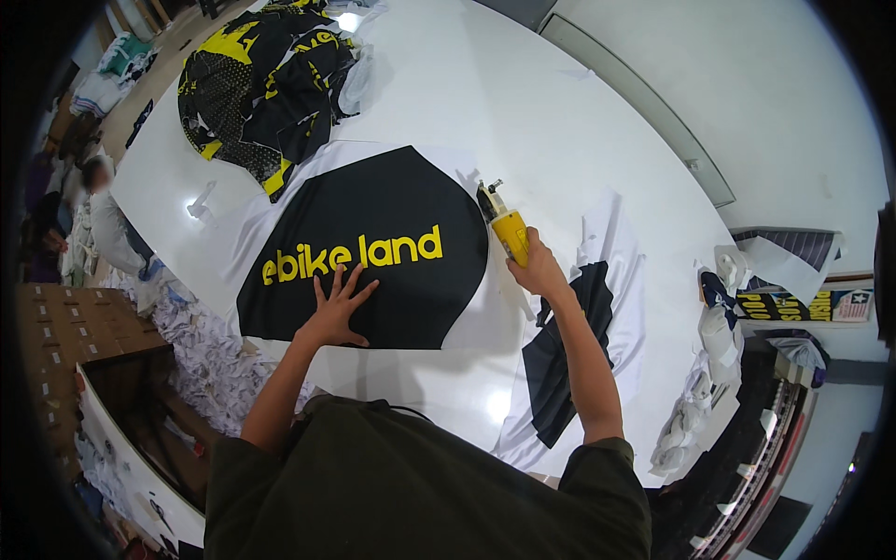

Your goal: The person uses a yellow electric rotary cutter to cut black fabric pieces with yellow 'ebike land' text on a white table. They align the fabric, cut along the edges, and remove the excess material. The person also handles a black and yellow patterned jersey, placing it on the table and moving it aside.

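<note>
A white counter point(439, 56) spreads across the room, with glare point(497, 405) on its top at five and eleven o'clock. A pale wall point(793, 103) rises at two; a long dark machine point(733, 467) stands at four. Cardboard boxes point(79, 327) are stacked at nine, just beside white scraps point(201, 341); tan floor point(161, 73) shows at ten.

Panel point(378, 224): on the table point(448, 75), under your left hand point(338, 308)
Cutter point(511, 235): right of panel, in your right hand point(539, 268)
Pile point(297, 107): beyond panel, left
Cloth point(549, 378): right of panel
</note>
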A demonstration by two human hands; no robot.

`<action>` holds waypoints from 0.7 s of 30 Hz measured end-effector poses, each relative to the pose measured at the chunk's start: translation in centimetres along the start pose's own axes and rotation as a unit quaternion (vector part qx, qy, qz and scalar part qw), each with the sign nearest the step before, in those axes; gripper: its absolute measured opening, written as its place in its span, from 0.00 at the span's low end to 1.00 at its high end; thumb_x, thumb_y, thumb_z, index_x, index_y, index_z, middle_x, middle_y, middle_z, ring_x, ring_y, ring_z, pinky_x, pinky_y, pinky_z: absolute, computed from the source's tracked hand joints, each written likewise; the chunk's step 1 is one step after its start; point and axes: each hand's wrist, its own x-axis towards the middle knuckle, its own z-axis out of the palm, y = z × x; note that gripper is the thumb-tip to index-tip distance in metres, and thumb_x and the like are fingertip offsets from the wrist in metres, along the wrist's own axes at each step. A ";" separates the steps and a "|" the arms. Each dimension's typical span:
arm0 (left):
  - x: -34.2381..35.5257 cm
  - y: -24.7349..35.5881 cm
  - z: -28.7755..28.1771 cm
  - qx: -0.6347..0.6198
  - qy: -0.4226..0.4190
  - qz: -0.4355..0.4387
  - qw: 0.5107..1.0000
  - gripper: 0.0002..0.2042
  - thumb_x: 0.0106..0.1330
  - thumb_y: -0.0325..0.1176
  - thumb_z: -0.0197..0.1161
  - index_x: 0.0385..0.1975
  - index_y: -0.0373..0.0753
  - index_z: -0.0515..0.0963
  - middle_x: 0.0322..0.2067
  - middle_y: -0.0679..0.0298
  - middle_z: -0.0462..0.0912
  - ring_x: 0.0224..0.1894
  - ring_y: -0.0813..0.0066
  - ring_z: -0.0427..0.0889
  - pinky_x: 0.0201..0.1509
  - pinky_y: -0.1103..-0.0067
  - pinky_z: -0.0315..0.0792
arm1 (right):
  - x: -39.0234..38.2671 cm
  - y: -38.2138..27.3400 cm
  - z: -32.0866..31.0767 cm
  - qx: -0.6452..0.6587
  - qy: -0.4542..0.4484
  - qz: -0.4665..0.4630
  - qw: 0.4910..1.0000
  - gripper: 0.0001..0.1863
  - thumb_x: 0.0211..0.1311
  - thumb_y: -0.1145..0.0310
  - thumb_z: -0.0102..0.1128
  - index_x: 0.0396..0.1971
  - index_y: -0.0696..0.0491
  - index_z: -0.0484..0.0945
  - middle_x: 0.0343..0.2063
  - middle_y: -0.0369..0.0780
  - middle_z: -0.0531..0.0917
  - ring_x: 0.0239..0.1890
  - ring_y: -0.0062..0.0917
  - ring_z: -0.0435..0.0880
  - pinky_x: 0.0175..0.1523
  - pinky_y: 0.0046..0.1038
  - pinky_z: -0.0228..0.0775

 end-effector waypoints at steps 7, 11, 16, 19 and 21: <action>-0.1 0.1 -0.2 -0.010 0.000 0.001 1.000 0.68 0.31 0.52 0.88 0.80 0.66 0.52 0.82 0.59 0.34 0.82 0.43 0.28 0.73 0.30 0.22 | 3.3 0.1 -1.5 -0.023 -0.022 -0.049 0.998 0.38 0.59 0.65 0.69 0.64 0.62 0.59 0.43 0.66 0.83 0.48 0.62 0.83 0.53 0.50 0.77; -0.1 0.2 -0.5 -0.010 -0.004 -0.001 1.000 0.68 0.31 0.53 0.88 0.80 0.66 0.52 0.82 0.59 0.35 0.82 0.44 0.28 0.73 0.30 0.22 | 5.2 -0.4 -2.3 -0.017 -0.048 -0.057 0.997 0.34 0.58 0.66 0.68 0.59 0.58 0.58 0.40 0.63 0.82 0.47 0.61 0.83 0.52 0.53 0.76; -0.1 0.1 -0.4 -0.011 -0.005 -0.003 1.000 0.68 0.31 0.54 0.88 0.80 0.66 0.51 0.82 0.59 0.34 0.82 0.44 0.28 0.73 0.30 0.21 | 7.4 -1.3 -2.9 -0.021 -0.073 -0.072 0.994 0.34 0.57 0.66 0.68 0.59 0.57 0.59 0.38 0.62 0.83 0.45 0.61 0.83 0.52 0.52 0.76; 0.0 0.1 -0.3 -0.013 -0.006 -0.003 1.000 0.68 0.31 0.54 0.88 0.80 0.66 0.51 0.82 0.59 0.34 0.82 0.44 0.28 0.73 0.30 0.21 | 8.7 -1.7 -3.3 -0.025 -0.087 -0.096 0.991 0.37 0.59 0.65 0.68 0.63 0.60 0.58 0.39 0.63 0.84 0.45 0.60 0.85 0.51 0.49 0.78; 0.1 -0.1 -0.3 -0.011 -0.005 -0.003 1.000 0.68 0.32 0.54 0.88 0.80 0.66 0.51 0.82 0.59 0.34 0.82 0.43 0.28 0.73 0.30 0.21 | 9.6 -1.8 -3.4 -0.031 -0.092 -0.110 0.989 0.39 0.60 0.64 0.69 0.66 0.61 0.58 0.40 0.64 0.84 0.44 0.59 0.85 0.51 0.47 0.78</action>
